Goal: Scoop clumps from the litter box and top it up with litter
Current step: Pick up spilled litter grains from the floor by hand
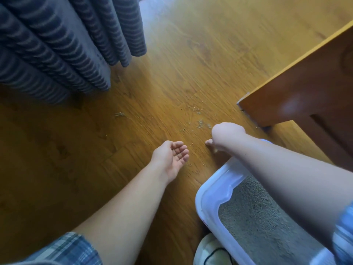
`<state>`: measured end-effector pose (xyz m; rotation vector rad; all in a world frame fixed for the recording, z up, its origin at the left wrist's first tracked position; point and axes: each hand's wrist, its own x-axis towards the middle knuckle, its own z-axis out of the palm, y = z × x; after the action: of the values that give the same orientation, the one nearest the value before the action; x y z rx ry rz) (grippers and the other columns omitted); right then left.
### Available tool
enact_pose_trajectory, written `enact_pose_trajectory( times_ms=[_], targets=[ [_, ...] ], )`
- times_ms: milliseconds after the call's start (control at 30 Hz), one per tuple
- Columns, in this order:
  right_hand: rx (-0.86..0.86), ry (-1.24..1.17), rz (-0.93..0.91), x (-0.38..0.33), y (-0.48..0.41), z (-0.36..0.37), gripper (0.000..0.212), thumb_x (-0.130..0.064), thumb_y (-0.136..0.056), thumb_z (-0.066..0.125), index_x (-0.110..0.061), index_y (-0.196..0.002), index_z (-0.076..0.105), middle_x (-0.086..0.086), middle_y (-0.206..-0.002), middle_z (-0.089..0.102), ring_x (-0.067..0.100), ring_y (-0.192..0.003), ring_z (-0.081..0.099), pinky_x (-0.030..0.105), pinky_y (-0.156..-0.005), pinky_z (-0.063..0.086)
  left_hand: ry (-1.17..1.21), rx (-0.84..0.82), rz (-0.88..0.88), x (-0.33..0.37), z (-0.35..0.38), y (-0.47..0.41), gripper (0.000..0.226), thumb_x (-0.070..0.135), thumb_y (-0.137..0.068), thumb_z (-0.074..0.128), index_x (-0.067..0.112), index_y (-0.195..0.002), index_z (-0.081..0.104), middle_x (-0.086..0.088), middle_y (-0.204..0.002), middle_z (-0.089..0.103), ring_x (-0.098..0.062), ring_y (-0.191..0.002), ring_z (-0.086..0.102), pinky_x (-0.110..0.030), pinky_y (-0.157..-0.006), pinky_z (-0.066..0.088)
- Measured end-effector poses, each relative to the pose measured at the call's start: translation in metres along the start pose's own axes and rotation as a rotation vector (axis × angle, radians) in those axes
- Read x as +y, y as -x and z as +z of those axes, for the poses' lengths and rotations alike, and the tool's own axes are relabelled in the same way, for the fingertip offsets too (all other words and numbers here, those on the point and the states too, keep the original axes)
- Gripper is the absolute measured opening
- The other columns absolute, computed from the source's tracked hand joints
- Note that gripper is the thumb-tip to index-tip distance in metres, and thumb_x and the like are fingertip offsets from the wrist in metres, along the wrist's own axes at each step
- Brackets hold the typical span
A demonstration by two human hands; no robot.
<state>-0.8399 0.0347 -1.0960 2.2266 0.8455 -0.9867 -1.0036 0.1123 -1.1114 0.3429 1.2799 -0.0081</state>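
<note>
The left hand point(170, 157) lies palm up just above the wooden floor point(191, 44), its fingers loosely curled and apart, a shallow cup with nothing clearly seen in it. The right hand point(223, 135) is bent down at the wrist so that the fingertips point(208, 143) reach the floor; the fingers are mostly hidden under the wrist, so I cannot tell whether its grip is pinched together on anything. The two hands are near each other with a strip of bare floor between them.

Spilled litter grains point(199, 124) are scattered over the floor just beyond the right hand, with a thinner sprinkle farther out and a small separate patch off to the left.

The litter box point(212, 196), white with a wide rounded rim, sits on the floor at the lower right, under the right forearm. Grey litter point(254, 222) covers its inside as far as can be seen; the arm hides part of it.

A wooden cabinet point(305, 88) stands to the right, its corner close to the spilled grains. A grey striped curtain point(57, 44) hangs in folds at the upper left, its hem at the floor. Both forearms are bare below rolled plaid sleeves point(63, 251). A light shoe point(211, 251) shows at the bottom edge, just beside the box.
</note>
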Motion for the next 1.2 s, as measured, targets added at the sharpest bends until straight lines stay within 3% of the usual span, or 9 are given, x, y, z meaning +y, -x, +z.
enact_pose_trajectory(
  times_ms=[133,300,500,733,867,967,1033,1100,1200],
  targets=[
    [0.019,0.078,-0.056,-0.008,0.002,0.002,0.031,-0.046,-0.098,0.055,-0.018,-0.095,0.066,0.005,-0.101,0.063,0.032,-0.108,0.063,0.036,-0.072,0.048,-0.053,0.006,0.008,-0.006,-0.004,0.002,0.031,0.018,-0.101,0.035,0.003,-0.099,0.062,-0.013,-0.088,0.062,-0.022,-0.079,0.061,-0.031,-0.068,0.055],
    [0.057,0.170,-0.093,-0.018,0.004,0.007,0.018,-0.021,-0.095,0.060,-0.016,-0.109,0.071,0.003,-0.111,0.068,0.029,-0.105,0.065,0.034,-0.066,0.045,-0.100,-0.004,0.015,-0.012,-0.004,0.008,0.033,0.018,-0.102,0.034,0.001,-0.102,0.062,-0.013,-0.090,0.062,-0.022,-0.082,0.062,-0.032,-0.072,0.056],
    [0.016,0.183,-0.142,-0.017,0.004,0.003,0.020,-0.022,-0.088,0.062,-0.020,-0.106,0.069,-0.003,-0.081,0.055,0.027,-0.083,0.058,0.033,-0.060,0.044,-0.120,-0.014,0.009,-0.016,0.000,0.009,0.034,0.021,-0.103,0.035,0.002,-0.106,0.063,-0.014,-0.096,0.065,-0.024,-0.089,0.065,-0.034,-0.075,0.057],
    [0.127,-0.161,-0.401,-0.031,0.025,0.005,0.021,-0.036,-0.089,0.051,-0.022,-0.073,0.055,-0.006,-0.070,0.056,0.022,-0.073,0.058,0.030,-0.063,0.048,-0.030,-0.069,-0.020,-0.008,0.001,0.008,0.033,0.018,-0.104,0.032,-0.002,-0.108,0.059,-0.020,-0.101,0.066,-0.028,-0.092,0.067,-0.038,-0.077,0.058],
    [0.145,-0.229,-0.524,-0.041,0.043,0.001,0.019,-0.040,-0.089,0.047,-0.025,-0.080,0.054,-0.006,-0.076,0.061,0.018,-0.073,0.059,0.033,-0.063,0.051,0.023,-0.080,-0.018,-0.001,-0.001,0.002,0.034,0.022,-0.106,0.034,-0.001,-0.110,0.059,-0.017,-0.096,0.067,-0.025,-0.085,0.068,-0.038,-0.069,0.058],
    [0.231,-0.423,-0.461,-0.038,0.027,-0.004,0.023,-0.037,-0.095,0.044,-0.025,-0.076,0.049,-0.006,-0.074,0.059,0.021,-0.074,0.059,0.033,-0.061,0.046,0.061,-0.076,-0.001,0.007,-0.001,-0.001,0.029,0.017,-0.103,0.036,0.001,-0.095,0.059,-0.015,-0.090,0.064,-0.024,-0.081,0.064,-0.035,-0.069,0.055],
    [0.310,-0.470,-0.353,-0.030,0.000,-0.013,0.013,-0.023,-0.093,0.044,-0.025,-0.086,0.054,0.000,-0.089,0.062,0.026,-0.088,0.060,0.035,-0.071,0.047,0.084,-0.043,0.028,0.017,-0.003,-0.005,0.027,0.015,-0.100,0.037,0.004,-0.089,0.058,-0.012,-0.083,0.059,-0.021,-0.073,0.057,-0.030,-0.064,0.051],
    [0.373,-0.508,-0.229,-0.016,-0.028,-0.024,0.038,-0.010,-0.085,0.044,-0.022,-0.119,0.058,0.005,-0.124,0.056,0.027,-0.118,0.052,0.040,-0.095,0.048,0.087,-0.018,0.063,0.025,-0.007,-0.008,0.026,0.015,-0.099,0.037,0.004,-0.091,0.059,-0.011,-0.083,0.057,-0.020,-0.072,0.055,-0.030,-0.062,0.050],
    [0.351,-0.535,-0.086,-0.013,-0.048,-0.028,0.073,-0.004,-0.085,0.045,-0.015,-0.155,0.025,0.004,-0.162,0.020,0.025,-0.149,0.015,0.041,-0.120,0.024,0.082,-0.027,0.082,0.033,-0.014,-0.007,0.025,0.016,-0.099,0.038,0.004,-0.094,0.059,-0.011,-0.084,0.057,-0.021,-0.074,0.055,-0.031,-0.061,0.051]
  ],
)
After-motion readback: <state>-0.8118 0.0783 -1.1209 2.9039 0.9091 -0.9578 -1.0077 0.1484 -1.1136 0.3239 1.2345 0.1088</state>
